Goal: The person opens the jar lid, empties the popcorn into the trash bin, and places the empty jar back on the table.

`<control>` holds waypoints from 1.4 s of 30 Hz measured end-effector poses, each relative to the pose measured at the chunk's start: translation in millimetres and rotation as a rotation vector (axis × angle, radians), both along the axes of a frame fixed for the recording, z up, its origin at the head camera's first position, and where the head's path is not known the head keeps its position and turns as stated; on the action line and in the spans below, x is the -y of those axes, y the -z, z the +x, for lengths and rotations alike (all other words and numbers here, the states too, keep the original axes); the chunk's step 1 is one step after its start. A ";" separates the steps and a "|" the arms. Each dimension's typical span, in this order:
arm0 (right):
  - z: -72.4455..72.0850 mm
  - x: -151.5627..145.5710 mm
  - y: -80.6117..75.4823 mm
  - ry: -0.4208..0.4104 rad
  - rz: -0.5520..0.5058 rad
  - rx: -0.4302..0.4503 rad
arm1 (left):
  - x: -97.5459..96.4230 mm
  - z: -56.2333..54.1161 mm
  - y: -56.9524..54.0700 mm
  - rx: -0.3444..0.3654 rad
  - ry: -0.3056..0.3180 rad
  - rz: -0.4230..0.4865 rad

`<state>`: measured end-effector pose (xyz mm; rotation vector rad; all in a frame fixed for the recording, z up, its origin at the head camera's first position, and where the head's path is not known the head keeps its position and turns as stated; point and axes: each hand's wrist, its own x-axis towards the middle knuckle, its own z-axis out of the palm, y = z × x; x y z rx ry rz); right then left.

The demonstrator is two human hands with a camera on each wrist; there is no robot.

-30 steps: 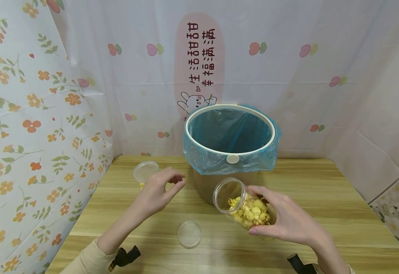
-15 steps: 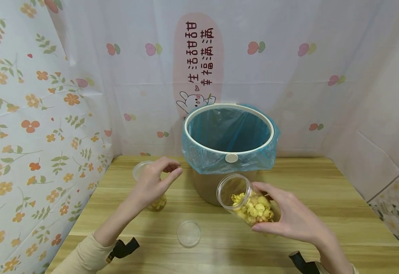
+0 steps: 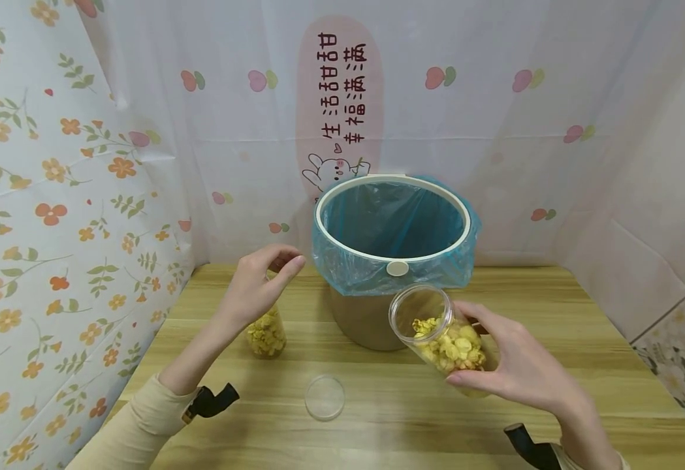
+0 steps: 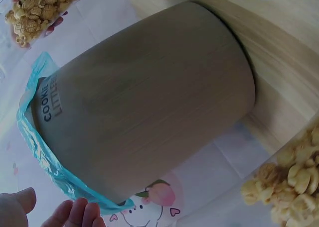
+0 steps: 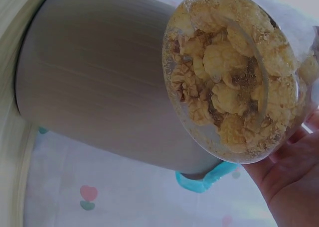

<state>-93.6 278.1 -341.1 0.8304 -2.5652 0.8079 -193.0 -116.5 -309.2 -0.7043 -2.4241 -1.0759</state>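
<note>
My right hand (image 3: 515, 362) grips a clear plastic jar (image 3: 423, 305) around its side, thumb toward me. The jar has no lid on and leans with its mouth to the left, in front of the bin. Yellow popcorn (image 3: 450, 347) lies in its lower part; the right wrist view shows the jar's base (image 5: 224, 77) from below. My left hand (image 3: 256, 281) hovers with loosely bent fingers and holds nothing. Just under it stands a second popcorn jar (image 3: 267, 334), its top hidden by that hand. A clear round lid (image 3: 324, 397) lies on the table.
A grey-brown bin (image 3: 371, 320) stands at the middle back of the wooden table (image 3: 530, 313). Its white oval rim (image 3: 468, 225) holds a blue bag (image 3: 342, 271) folded over the outside. Patterned cloth (image 3: 230, 156) hangs behind and on both sides.
My left hand has risen away from me, showing more of the second jar's body and covering its top. My right hand has shifted the popcorn jar to the right and slightly up.
</note>
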 end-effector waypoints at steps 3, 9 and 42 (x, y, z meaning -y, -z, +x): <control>-0.2 -2.0 -2.3 -0.001 -0.013 -0.027 | 0.6 -2.3 -5.8 0.021 -0.002 0.005; 0.0 -5.3 -4.5 0.017 -0.042 -0.046 | -1.6 -7.2 -13.8 0.061 -0.014 0.019; -10.7 -51.1 -51.6 0.211 -0.075 -0.095 | -25.3 -51.0 -37.4 0.267 -0.088 -0.115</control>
